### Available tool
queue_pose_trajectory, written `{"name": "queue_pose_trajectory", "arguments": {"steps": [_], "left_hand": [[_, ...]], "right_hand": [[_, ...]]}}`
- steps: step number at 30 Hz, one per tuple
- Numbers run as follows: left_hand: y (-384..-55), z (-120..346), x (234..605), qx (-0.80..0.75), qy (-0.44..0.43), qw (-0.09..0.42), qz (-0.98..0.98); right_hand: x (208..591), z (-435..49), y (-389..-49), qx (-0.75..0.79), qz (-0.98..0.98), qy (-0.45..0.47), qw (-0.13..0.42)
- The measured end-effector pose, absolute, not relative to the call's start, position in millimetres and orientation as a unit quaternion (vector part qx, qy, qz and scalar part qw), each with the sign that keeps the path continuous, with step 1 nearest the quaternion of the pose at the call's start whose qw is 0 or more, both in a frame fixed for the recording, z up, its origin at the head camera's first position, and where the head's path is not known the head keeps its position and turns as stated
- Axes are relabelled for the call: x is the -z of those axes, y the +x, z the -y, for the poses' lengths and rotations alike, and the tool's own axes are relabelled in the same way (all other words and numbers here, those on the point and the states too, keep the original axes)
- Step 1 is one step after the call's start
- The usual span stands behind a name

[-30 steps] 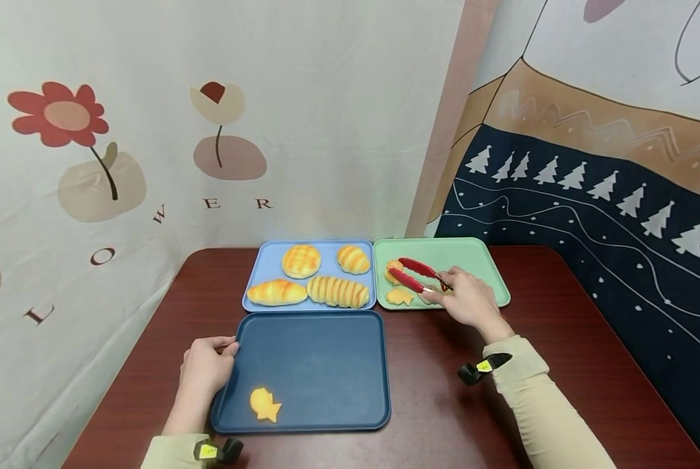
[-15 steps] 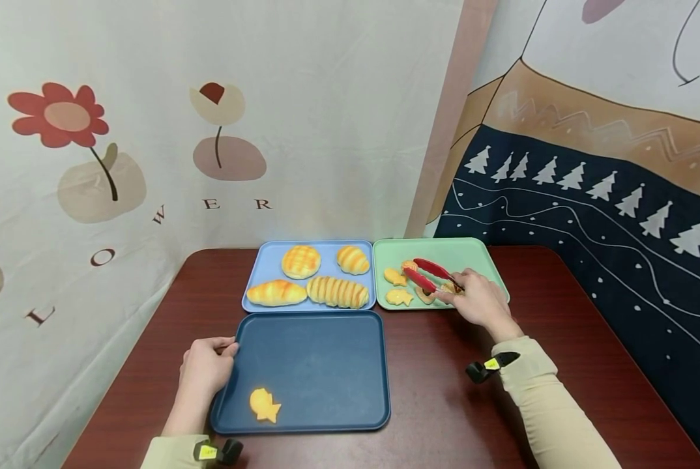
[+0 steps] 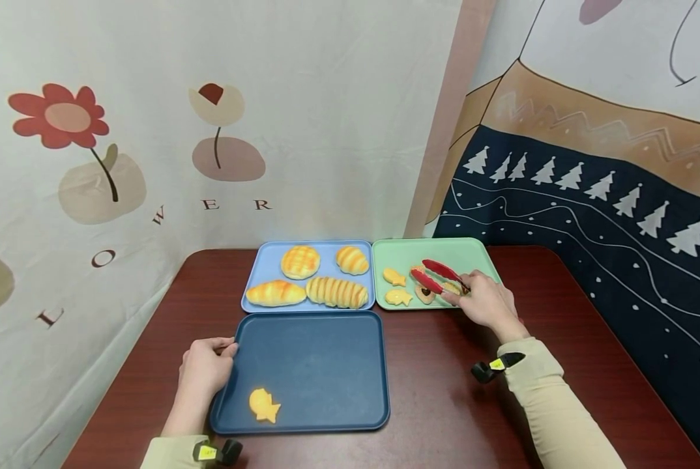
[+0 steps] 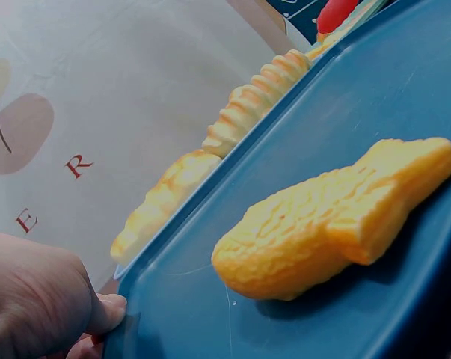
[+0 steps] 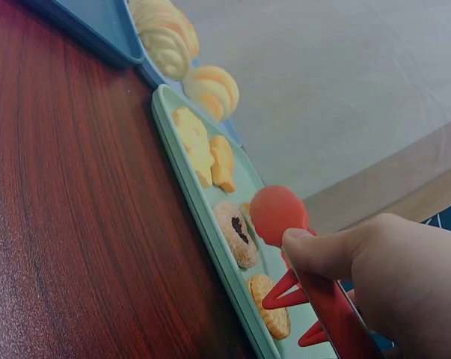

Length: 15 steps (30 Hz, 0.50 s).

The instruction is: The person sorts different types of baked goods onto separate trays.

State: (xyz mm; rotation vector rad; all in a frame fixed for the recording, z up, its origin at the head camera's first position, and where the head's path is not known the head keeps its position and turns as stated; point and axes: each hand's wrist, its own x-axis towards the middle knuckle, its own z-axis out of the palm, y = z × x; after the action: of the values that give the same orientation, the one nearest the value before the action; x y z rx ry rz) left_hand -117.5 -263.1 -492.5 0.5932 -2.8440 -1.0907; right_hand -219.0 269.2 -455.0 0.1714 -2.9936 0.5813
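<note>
My left hand pinches the left rim of a dark blue tray. A yellow fish-shaped cookie lies near that tray's front left corner. In my right hand is a pair of red tongs, held low over the green tray, arms spread apart. Two fish-shaped cookies lie left of the tongs. Close by the tongs are a round cookie with a dark centre and a ridged round cookie. Another small cookie is partly hidden behind the tongs' tip.
A light blue tray behind the dark one bears several breads, among them a round bun and a long ridged loaf. It adjoins the green tray. Curtains hang right behind the brown table.
The right hand has drawn the tongs rightward across the green tray, uncovering a fish-shaped cookie and the dark-centred cookie. The left hand stays at the tray's rim.
</note>
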Motion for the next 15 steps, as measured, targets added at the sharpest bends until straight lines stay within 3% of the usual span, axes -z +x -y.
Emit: {"name": "queue_pose_trajectory", "arguments": {"steps": [15], "left_hand": [[-117,263,493,0.354,0.191,0.02,0.915]], "right_hand": [[448,-252,-214,-0.185,0.979,0.067,0.047]]}}
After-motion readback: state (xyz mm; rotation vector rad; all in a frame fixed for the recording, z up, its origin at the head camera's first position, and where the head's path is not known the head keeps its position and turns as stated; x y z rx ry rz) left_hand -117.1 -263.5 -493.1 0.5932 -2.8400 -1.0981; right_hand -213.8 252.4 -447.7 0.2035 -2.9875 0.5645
